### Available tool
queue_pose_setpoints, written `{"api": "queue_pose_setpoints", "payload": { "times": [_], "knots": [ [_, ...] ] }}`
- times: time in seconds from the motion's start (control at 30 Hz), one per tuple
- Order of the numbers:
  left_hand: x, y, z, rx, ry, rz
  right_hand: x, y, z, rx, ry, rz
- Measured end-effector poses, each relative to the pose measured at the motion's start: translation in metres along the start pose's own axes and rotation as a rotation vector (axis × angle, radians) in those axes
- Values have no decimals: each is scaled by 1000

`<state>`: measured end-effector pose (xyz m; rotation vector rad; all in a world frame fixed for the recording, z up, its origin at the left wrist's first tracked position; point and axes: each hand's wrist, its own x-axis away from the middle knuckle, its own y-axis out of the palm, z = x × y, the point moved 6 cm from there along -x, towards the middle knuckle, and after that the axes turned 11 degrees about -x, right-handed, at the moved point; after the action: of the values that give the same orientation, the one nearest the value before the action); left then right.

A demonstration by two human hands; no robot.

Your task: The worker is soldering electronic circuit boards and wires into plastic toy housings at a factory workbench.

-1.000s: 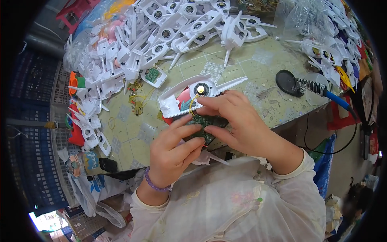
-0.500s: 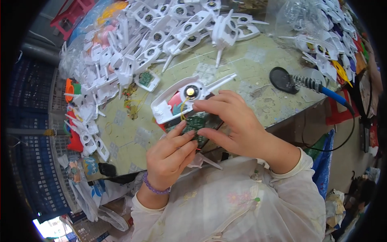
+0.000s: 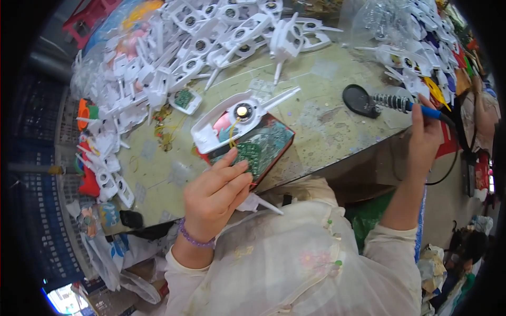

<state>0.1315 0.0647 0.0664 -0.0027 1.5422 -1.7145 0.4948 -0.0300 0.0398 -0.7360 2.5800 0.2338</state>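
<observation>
My left hand (image 3: 216, 192), with a purple bead bracelet at the wrist, presses its fingertips on a green circuit board panel (image 3: 250, 154). The panel lies over a red-edged box (image 3: 279, 138) with a bluish-grey top. On that box also rests a white toy-shaped plastic housing (image 3: 211, 130), with a round speaker (image 3: 243, 111) in it. A thin yellow wire (image 3: 232, 138) runs from the speaker toward the panel. Off to the right, my right hand (image 3: 428, 134) closes its fingers on the blue handle of a soldering iron (image 3: 424, 110), whose tip end sits in a coiled holder.
A heap of white plastic housings (image 3: 200, 45) covers the far left and middle of the table (image 3: 311, 116). More housings (image 3: 421, 58) lie at the far right. A small white cover with a green board (image 3: 184, 100) sits near the heap. Beside the iron is a black round stand (image 3: 360, 101).
My right hand has left the circuit board panel and swung right to the soldering iron's handle. My left hand stays at the panel.
</observation>
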Motion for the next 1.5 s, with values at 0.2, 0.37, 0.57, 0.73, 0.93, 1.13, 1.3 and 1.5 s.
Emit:
{"api": "queue_pose_setpoints", "payload": {
  "times": [0.2,0.37,0.57,0.73,0.93,1.13,1.3,1.5],
  "knots": [
    [-5,1,3,-7,4,-29,-6,-84,-45,239,-173,82],
    [-3,2,2,-27,0,-35,52,-77,-70,-115,-499,68],
    [0,1,-1,-35,4,-39,127,39,-67,-545,-418,-595],
    [0,0,0,-54,4,-48,134,57,-70,-518,-453,-851],
    [-1,0,1,-59,1,-51,137,63,-72,-509,-509,-905],
    [-1,1,2,-59,7,-34,137,66,-75,-497,-536,-939],
    [-1,2,2,-53,10,-29,135,65,-74,-487,-533,-955],
    [1,3,1,-34,9,-31,136,66,-78,-467,-564,-976]
  ]
}}
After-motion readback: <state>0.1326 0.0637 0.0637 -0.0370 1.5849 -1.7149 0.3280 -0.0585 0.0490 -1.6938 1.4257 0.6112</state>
